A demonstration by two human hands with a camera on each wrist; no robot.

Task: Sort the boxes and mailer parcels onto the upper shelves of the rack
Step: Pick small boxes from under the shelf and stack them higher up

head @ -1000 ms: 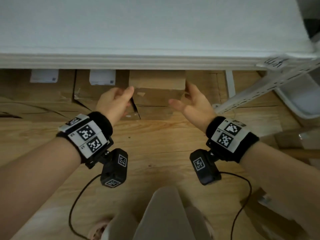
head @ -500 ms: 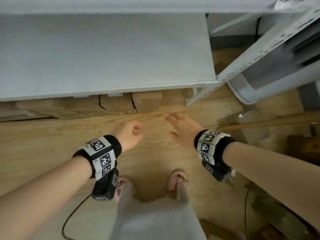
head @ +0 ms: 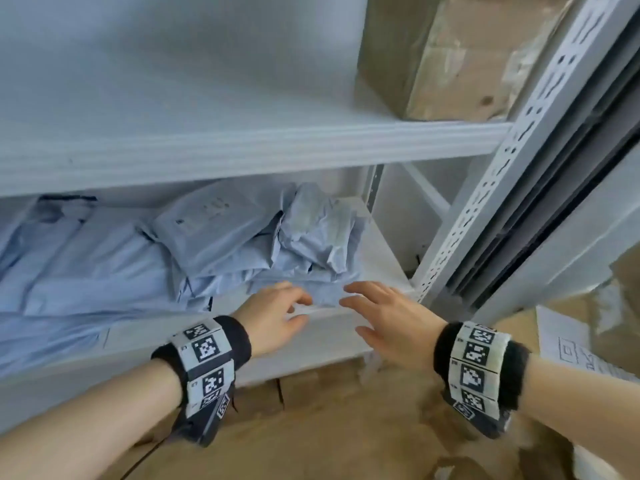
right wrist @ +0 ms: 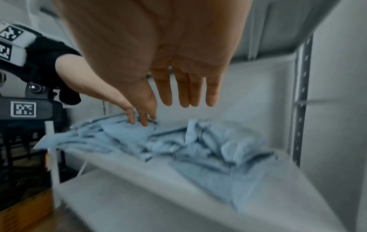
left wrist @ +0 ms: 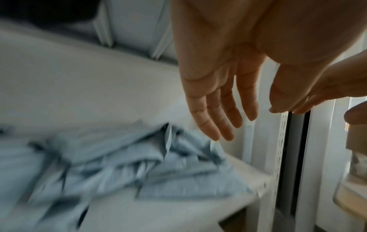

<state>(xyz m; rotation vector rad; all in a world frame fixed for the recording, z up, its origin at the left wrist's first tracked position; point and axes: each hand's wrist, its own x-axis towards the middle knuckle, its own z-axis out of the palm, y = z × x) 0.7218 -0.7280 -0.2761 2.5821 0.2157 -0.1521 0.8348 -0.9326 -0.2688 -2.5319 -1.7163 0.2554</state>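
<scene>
Both hands are held out with fingers straight and spread, and nothing is gripped by either: the left hand (head: 273, 317) and the right hand (head: 388, 317) are seen side by side, palms down, at the front edge of the mailer shelf (head: 332, 327). Each wrist is wrapped in a black band faced with white, square-patterned marker tiles. Just beyond the fingertips, on that shelf, a heap of mailer parcels (head: 221, 244) is spread; they are soft, pale blue-grey plastic pouches, flat to pillow-shaped, creased and crumpled, overlapping one another. The nearest flat pouch lies between the two hands, and whether it is touched cannot be told. In the left wrist view the fingers (left wrist: 216, 114) are seen above the blurred heap; in the right wrist view the same is shown. The shelf is a smooth white board; directly above it a second white board with a ribbed front edge is fixed. On that upper board, toward the right, a brown cardboard box (head: 446, 53) with glossy tape strips is stood against a perforated white metal upright (head: 485, 202).
</scene>
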